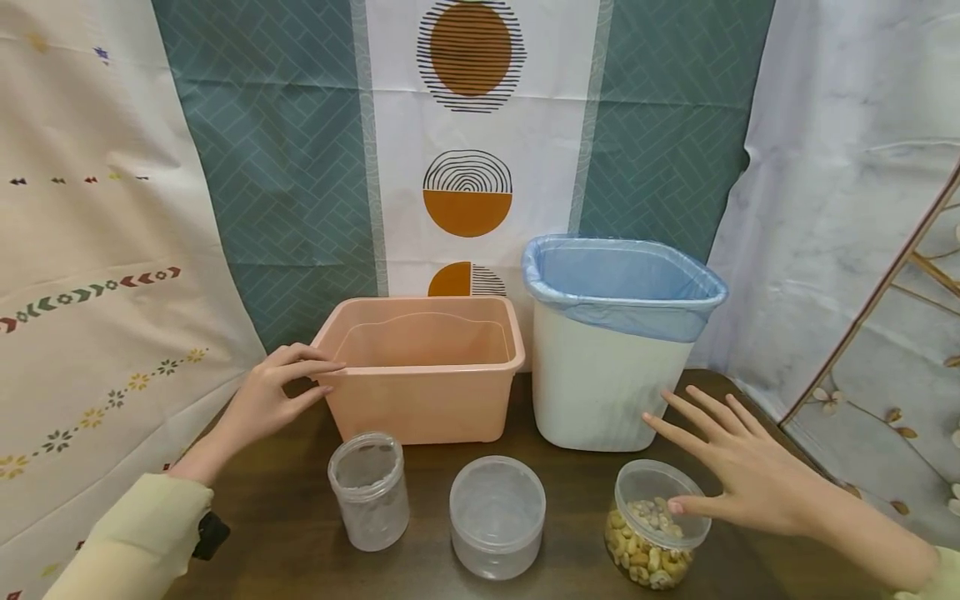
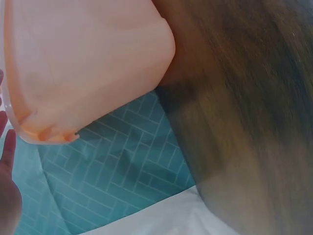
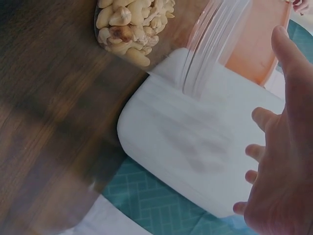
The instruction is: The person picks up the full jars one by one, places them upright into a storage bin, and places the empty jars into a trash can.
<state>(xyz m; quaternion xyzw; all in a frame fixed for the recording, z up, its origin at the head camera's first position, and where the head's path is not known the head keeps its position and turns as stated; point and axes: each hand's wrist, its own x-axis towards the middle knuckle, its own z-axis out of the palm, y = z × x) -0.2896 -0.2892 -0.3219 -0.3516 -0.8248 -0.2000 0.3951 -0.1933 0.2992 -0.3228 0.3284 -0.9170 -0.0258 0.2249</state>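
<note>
Left hand: the left hand (image 1: pixel 279 392) rests its fingertips on the left rim corner of the pink tub (image 1: pixel 424 369), fingers lightly bent and laid against it, not wrapped round it.
Right hand: the right hand (image 1: pixel 738 468) hovers spread flat, fingers straight, above the jar of nuts (image 1: pixel 656 536), with the thumb over its rim; it grasps nothing.
Pink tub: stands at the back of the table (image 1: pixel 285 533), left of centre, just beside the white bin (image 1: pixel 613 346) with its blue liner.
Jar of nuts: lidless, near the front right edge of the table.
Other jars: a tall clear jar (image 1: pixel 370 490) and a wide clear jar (image 1: pixel 497 516), both seemingly empty, stand along the front edge.
Risk, jar: I judge a careless sweep of the open right hand could tip the uncovered jar and scatter nuts across the table or off its front edge.
Risk, tub: a one-cornered pull could swing the tub into the bin or knock over the tall jar in front.
</note>
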